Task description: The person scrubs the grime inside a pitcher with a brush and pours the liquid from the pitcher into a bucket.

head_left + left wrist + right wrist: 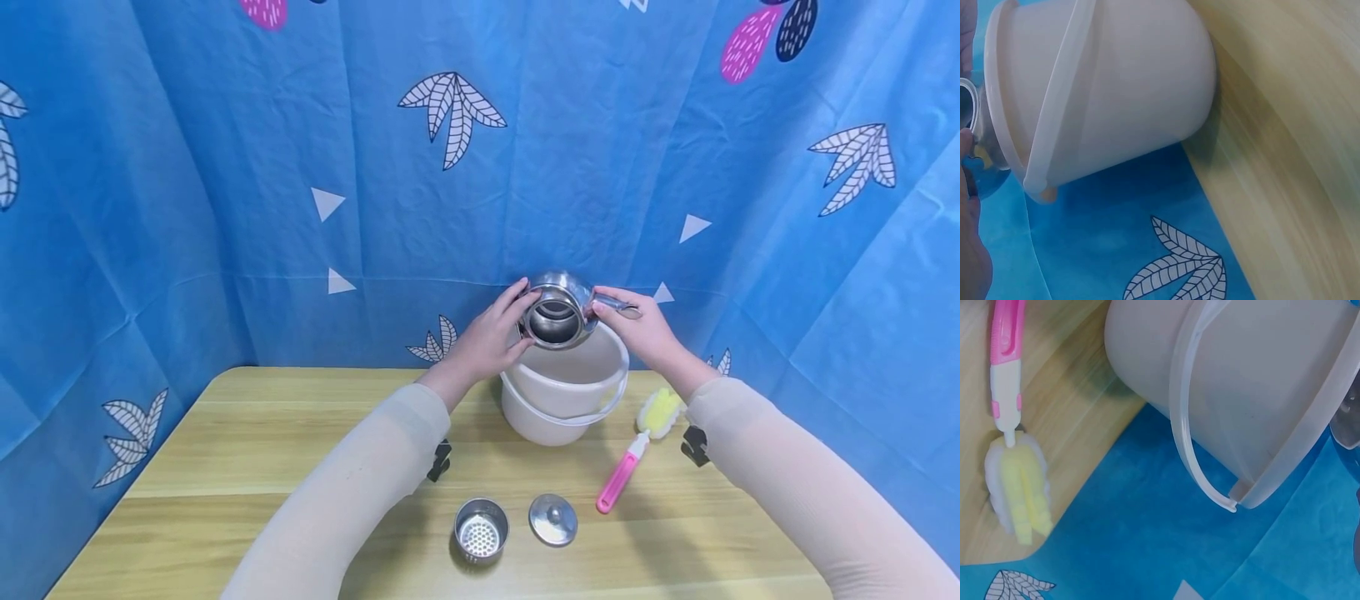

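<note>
Above a white bucket [547, 423], a shiny steel teapot [576, 287] is tipped on its side, its round mouth facing me. My left hand [487, 337] grips the teapot body from the left, fingers over the top and thumb below the mouth. On the other side my right hand [641, 332] pinches it by its metal handle [618, 303]. In the left wrist view, the teapot [988, 140] appears at the bucket's rim, partly cut off. Only a sliver of the teapot [1349, 419] shows in the right wrist view.
A steel strainer basket [480, 507] with a perforated bottom stands on the wooden table [247, 442]. Beside it lies a round steel lid [552, 520]. Right of the bucket rests a pink-handled brush [621, 479] with a yellow sponge head. Blue patterned curtain [420, 225] surrounds the table.
</note>
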Tool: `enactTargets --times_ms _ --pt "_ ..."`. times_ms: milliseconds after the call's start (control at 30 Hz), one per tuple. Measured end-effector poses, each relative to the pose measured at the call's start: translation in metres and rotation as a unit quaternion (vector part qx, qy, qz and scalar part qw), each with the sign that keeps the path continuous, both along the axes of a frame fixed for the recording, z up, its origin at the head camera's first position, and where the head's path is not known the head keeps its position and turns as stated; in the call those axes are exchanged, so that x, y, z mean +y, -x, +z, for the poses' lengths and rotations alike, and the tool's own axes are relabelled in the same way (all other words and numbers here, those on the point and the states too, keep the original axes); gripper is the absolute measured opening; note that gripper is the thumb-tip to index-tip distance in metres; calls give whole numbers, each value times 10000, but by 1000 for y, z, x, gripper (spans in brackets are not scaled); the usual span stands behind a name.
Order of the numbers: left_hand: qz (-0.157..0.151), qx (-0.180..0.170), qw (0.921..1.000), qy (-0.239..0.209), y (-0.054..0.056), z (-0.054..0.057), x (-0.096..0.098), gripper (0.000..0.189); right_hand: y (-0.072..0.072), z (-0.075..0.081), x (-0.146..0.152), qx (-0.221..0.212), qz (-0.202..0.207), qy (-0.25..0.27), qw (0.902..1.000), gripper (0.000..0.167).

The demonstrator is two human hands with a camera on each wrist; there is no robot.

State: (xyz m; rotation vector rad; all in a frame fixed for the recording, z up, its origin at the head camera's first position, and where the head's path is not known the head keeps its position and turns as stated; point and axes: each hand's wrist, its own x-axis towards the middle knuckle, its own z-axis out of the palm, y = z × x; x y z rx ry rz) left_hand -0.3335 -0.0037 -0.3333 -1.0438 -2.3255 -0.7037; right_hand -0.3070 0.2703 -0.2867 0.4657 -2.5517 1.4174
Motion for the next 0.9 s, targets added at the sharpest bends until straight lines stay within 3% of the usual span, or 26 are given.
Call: enactTargets --times_ms 367,900 --pt "59 32 10000 2 0 1 0 73 1 4 3 47 38 20 10000 52" --pt "-73 532 9985 99 0 0 0 73 -4 3 3 578 -97 -250 9980 53"
